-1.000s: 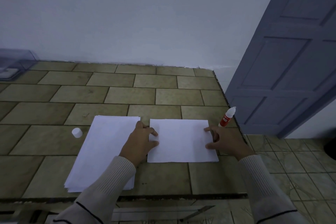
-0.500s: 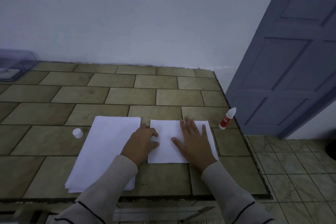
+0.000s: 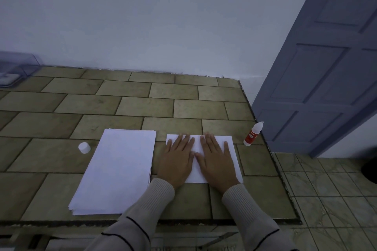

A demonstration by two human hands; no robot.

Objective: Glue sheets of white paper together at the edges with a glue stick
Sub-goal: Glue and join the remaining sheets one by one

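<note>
Fingers straight and flat, my left hand (image 3: 176, 161) and right hand (image 3: 216, 159) press apparently glued sheets (image 3: 196, 175) onto the tiled counter (image 3: 163, 104), glue stick (image 3: 253, 134) standing uncapped rightward, thick paper stack (image 3: 120, 169) awaiting gluing.

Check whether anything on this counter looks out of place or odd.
The glue bottle stands close to the right edge of the counter, and a white cap, likely its own, sits far off, left of the paper stack. Nothing looks spilled or torn.
</note>
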